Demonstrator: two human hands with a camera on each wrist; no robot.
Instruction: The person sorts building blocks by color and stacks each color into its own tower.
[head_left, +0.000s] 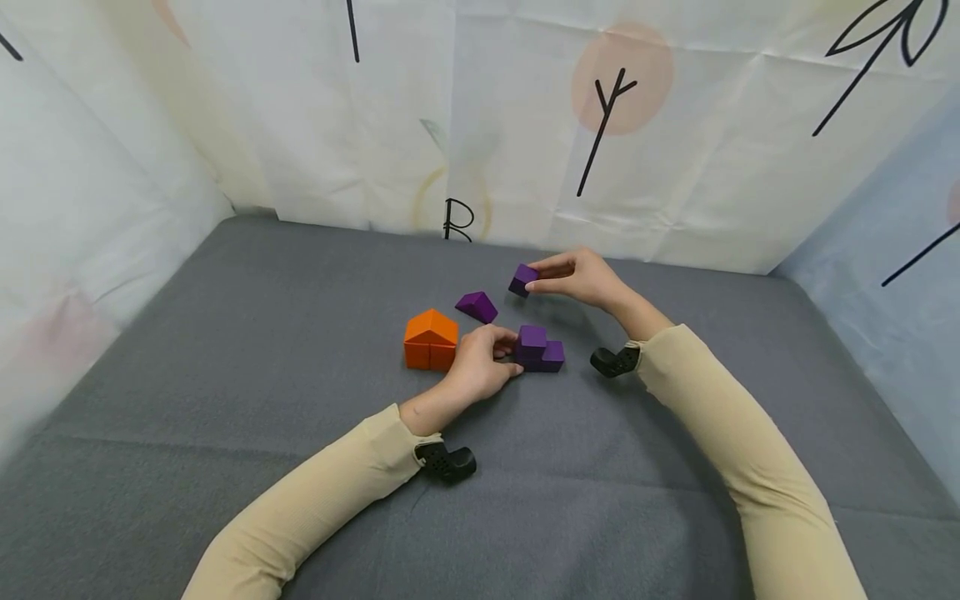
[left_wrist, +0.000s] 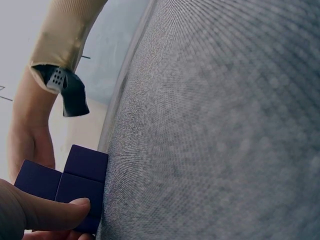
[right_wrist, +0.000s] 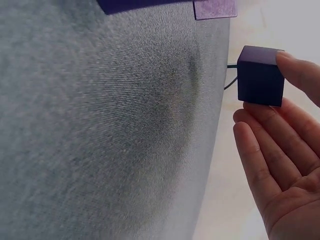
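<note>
My left hand (head_left: 480, 364) pinches the left end of a small purple stack of blocks (head_left: 542, 358) between thumb and fingers. One cube (head_left: 532, 340) sits on the stack's left part, with a lower step at right. In the left wrist view the thumb (left_wrist: 60, 216) presses on one block's face. Behind and above the stack, my right hand (head_left: 587, 279) holds a purple cube (head_left: 522, 281) off the cloth. The right wrist view shows this cube (right_wrist: 261, 77) pinched between thumb and fingertips. A purple triangular block (head_left: 478, 307) lies behind my left hand.
Left of my left hand stands an orange block group (head_left: 431, 357), two square faces under a triangular roof block (head_left: 431, 327). Grey cloth (head_left: 300, 375) covers the surface, and a printed white fabric wall (head_left: 510, 125) rises behind it. Each wrist carries a black camera (head_left: 615, 362).
</note>
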